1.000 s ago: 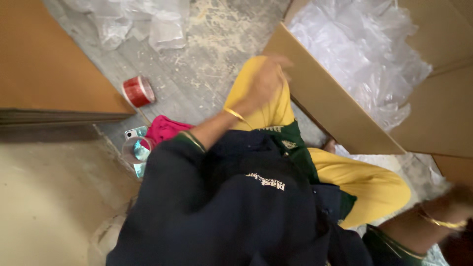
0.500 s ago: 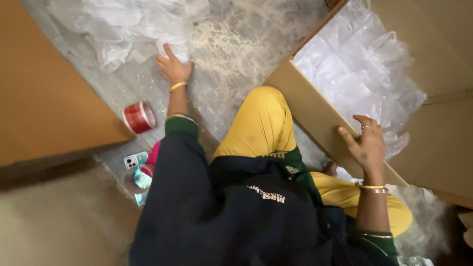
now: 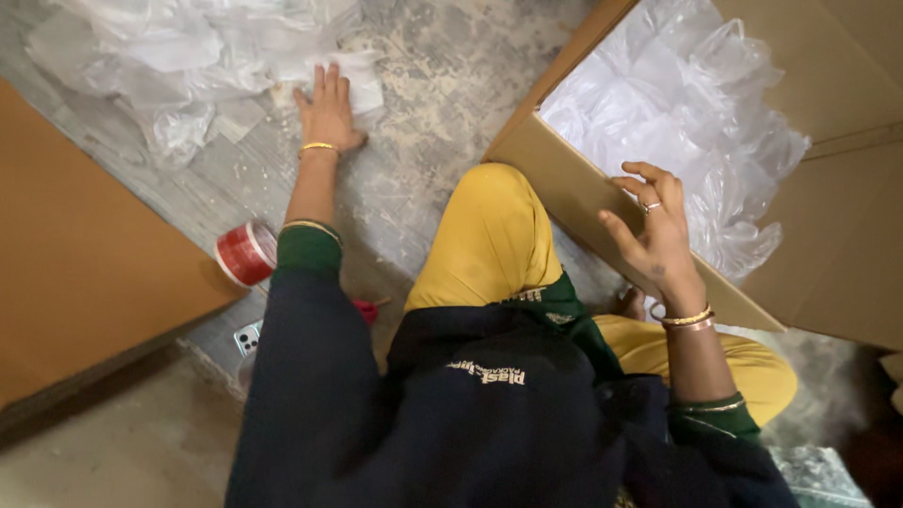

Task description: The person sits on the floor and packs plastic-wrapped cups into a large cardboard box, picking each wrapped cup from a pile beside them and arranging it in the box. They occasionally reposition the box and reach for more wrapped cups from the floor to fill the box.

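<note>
Nearest to the camera is the person's dark blue top, with yellow trousers (image 3: 489,240) on the folded legs below it. At the left side a red tape roll (image 3: 245,253) lies on the floor, just beside a flat brown cardboard sheet (image 3: 85,254), and a phone (image 3: 247,337) lies near it. The right hand (image 3: 654,235) hovers over the near wall of the open cardboard box (image 3: 574,193); its grip is wide, fingers spread and bent, holding nothing. Inside the box are crumpled clear plastic bags (image 3: 677,122). Farther away, the left hand (image 3: 328,111) lies flat with fingers straight, pressing on a clear plastic bag (image 3: 353,80) on the grey floor (image 3: 442,85). This bag lies at the edge of a loose pile of plastic bags (image 3: 179,56).
</note>
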`<state>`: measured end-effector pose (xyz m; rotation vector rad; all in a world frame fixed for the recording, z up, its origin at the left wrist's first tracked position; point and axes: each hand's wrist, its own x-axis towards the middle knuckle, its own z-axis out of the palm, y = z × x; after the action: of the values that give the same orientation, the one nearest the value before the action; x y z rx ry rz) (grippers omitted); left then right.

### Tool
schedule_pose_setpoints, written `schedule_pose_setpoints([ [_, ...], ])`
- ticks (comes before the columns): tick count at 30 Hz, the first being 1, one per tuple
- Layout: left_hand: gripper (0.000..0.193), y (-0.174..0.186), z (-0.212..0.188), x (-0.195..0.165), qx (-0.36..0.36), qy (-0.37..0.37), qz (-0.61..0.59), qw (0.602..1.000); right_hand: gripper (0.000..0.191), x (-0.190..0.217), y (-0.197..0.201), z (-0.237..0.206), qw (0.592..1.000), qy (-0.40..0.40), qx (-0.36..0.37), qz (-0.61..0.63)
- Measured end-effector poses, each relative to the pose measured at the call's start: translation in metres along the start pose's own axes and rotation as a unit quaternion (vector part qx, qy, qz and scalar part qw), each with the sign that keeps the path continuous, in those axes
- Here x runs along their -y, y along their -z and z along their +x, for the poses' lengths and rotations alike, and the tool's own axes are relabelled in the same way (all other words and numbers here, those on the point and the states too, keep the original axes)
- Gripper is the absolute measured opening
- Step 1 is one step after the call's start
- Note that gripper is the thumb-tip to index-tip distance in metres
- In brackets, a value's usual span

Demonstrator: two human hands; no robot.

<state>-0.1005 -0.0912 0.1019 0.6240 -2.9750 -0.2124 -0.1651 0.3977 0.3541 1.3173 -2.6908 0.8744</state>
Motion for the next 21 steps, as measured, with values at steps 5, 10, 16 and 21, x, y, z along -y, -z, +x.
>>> schedule_pose_setpoints([
  [5,0.118,0.001,0.017,-0.033,0.167,0.021,-0.071,0.983,0.043,0.003,-0.002,-0.004,1.000,0.028,-0.004,0.003],
  [10,0.114,0.014,-0.025,-0.121,-0.120,-0.079,-0.446,0.883,0.058,0.020,0.012,0.002,0.999,0.038,0.010,0.020],
  [16,0.090,0.103,-0.091,-0.231,-0.432,-0.255,-0.523,0.689,0.096,0.063,0.014,0.007,0.987,0.028,0.005,0.161],
  [21,0.107,0.156,-0.110,-0.257,-0.306,-0.342,-0.371,0.807,0.085,0.034,-0.021,0.004,0.952,-0.241,-0.009,0.189],
])
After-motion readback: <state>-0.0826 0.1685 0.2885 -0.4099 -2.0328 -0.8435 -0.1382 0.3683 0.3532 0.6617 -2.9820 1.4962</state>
